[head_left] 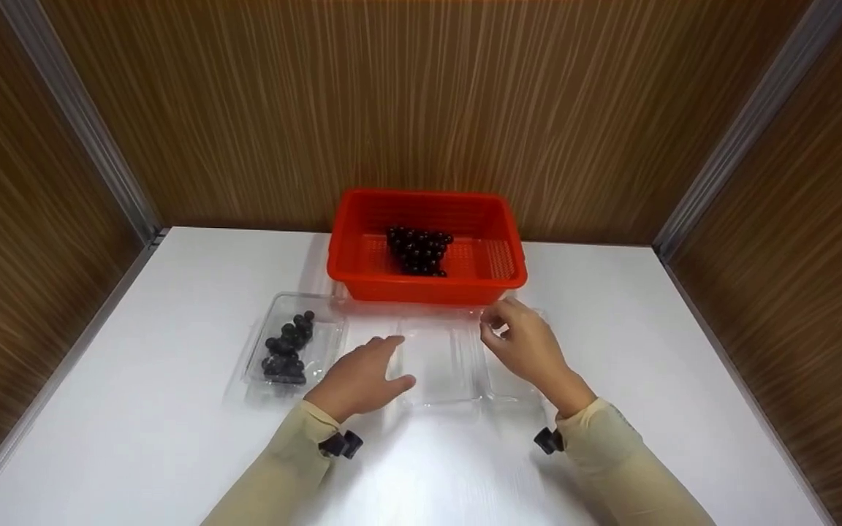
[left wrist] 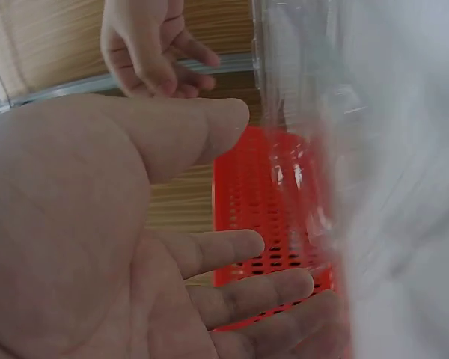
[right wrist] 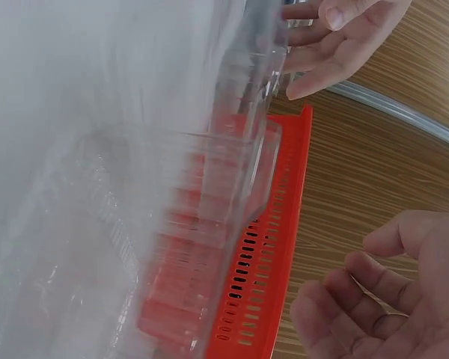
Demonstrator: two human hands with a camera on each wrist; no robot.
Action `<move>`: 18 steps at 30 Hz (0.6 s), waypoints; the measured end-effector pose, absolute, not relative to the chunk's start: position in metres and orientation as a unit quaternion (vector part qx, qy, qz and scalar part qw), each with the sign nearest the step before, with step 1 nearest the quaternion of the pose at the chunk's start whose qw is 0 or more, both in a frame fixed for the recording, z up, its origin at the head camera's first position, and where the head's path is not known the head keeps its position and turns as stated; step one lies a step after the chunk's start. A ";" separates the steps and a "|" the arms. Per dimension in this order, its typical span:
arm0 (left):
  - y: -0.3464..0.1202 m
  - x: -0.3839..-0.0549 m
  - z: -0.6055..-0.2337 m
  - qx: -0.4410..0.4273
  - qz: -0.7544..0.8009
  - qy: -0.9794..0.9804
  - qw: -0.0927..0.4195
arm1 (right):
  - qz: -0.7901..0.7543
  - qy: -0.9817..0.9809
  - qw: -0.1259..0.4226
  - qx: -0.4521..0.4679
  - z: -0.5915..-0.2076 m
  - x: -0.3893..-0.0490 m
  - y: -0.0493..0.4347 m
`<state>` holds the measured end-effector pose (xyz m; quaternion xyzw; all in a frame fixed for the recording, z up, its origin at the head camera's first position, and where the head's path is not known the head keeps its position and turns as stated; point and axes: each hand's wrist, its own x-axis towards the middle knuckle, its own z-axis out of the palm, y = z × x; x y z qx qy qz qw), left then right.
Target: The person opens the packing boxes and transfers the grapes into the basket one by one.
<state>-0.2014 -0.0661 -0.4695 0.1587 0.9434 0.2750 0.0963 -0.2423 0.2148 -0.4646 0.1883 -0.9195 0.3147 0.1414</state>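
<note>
A clear plastic clamshell box (head_left: 428,400) stands in the middle of the white table, its second half (head_left: 512,394) spread out to the right. My left hand (head_left: 362,376) is at the box's left side, thumb and fingers spread with nothing between them. Over the far part of the right half hovers my right hand (head_left: 531,343). Its fingers are loosely bent, and the right wrist view shows a gap between thumb and fingers (right wrist: 337,314). On the left, another clear box (head_left: 256,358) contains dark grapes (head_left: 288,340).
A red plastic basket (head_left: 428,288) with perforated walls stands behind the boxes, holding a bunch of dark grapes (head_left: 419,250). Wood-patterned panels (head_left: 421,109) enclose the table (head_left: 647,329) at the back and both sides.
</note>
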 end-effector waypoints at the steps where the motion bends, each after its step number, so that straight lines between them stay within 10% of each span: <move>1: -0.070 -0.202 -0.467 0.158 0.277 0.944 0.089 | 0.317 -0.919 0.141 0.189 -0.464 -0.242 0.214; 10: -0.140 -0.217 -0.438 0.109 0.301 0.946 -0.045 | 0.338 -0.910 0.143 0.192 -0.458 -0.240 0.212; 18: -0.183 -0.223 -0.445 0.022 0.262 0.965 0.018 | 0.348 -0.905 0.146 0.196 -0.456 -0.237 0.205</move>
